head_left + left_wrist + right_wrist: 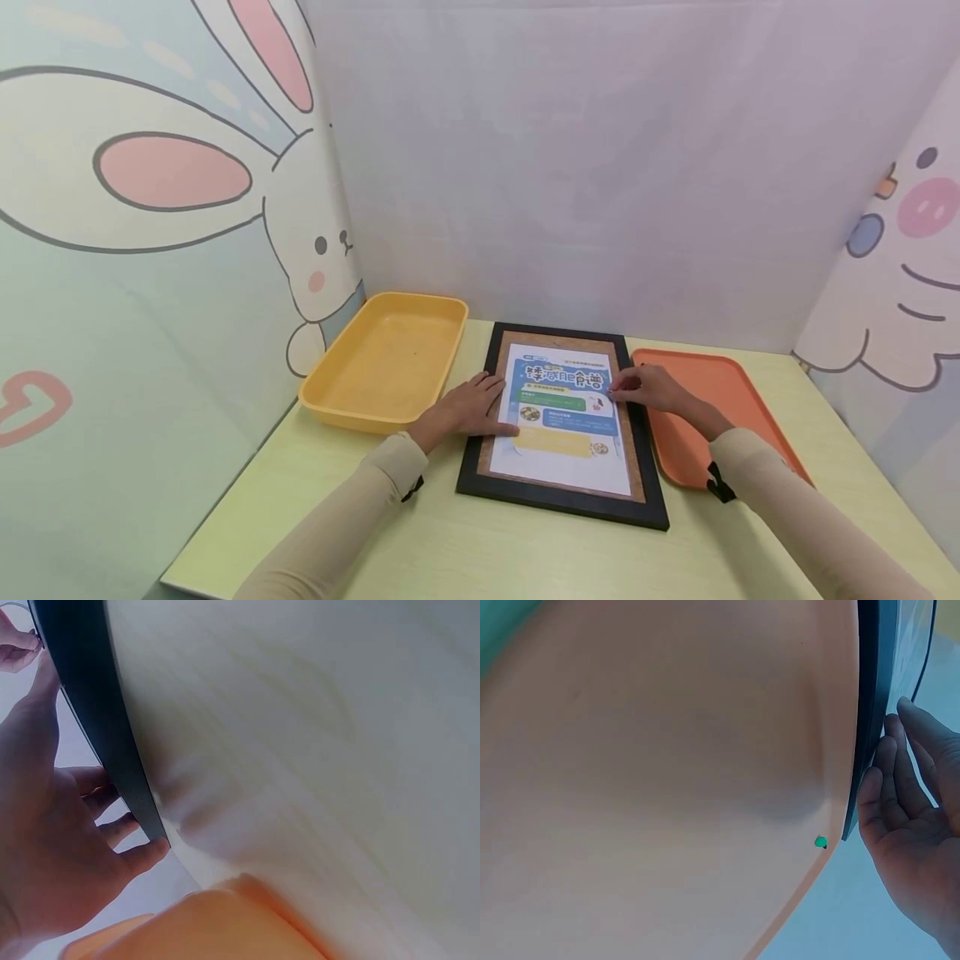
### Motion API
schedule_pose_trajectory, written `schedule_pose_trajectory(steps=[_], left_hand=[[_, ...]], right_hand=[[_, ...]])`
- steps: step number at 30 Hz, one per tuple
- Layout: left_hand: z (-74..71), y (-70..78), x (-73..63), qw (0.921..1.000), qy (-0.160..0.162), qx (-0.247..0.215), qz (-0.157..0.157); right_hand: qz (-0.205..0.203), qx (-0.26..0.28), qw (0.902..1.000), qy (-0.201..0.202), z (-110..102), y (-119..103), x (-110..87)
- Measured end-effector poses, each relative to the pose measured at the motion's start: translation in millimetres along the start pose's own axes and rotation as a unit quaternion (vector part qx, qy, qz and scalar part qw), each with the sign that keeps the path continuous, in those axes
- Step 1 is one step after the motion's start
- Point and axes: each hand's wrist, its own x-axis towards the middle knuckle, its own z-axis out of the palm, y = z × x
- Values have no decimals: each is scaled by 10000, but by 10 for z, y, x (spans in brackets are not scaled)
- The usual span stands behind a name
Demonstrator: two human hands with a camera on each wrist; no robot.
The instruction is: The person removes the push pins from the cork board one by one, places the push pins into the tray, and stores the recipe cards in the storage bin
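A printed sheet [562, 454] with coloured blocks and Chinese text lies on a brown cork-like board [555, 340] in a black frame [558, 502]. My left hand [472, 407] rests spread across the left side, its thumb on the sheet and its other fingers over the frame edge. At the sheet's right edge, my right hand [651, 388] pinches a small dark pin-like piece [38, 634] between thumb and finger. That piece is mostly hidden, so its exact kind is unclear. In the right wrist view, the other fingers [889, 761] curl beside the frame.
A yellow tray [360, 414] stands on the left of the table [420, 542]. An orange tray [712, 392] lies right of the frame, close against it, with a small green piece [821, 841] near its rim. A pale curtain [555, 167] rises behind.
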Motion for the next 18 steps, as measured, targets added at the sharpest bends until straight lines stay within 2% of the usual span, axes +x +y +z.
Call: schedule_pose_trajectory(steps=[18], left_hand=[[-11,7,-10,10000,6,-9,2]], right_hand=[[124,-127,9995,279,-45,50,-51]])
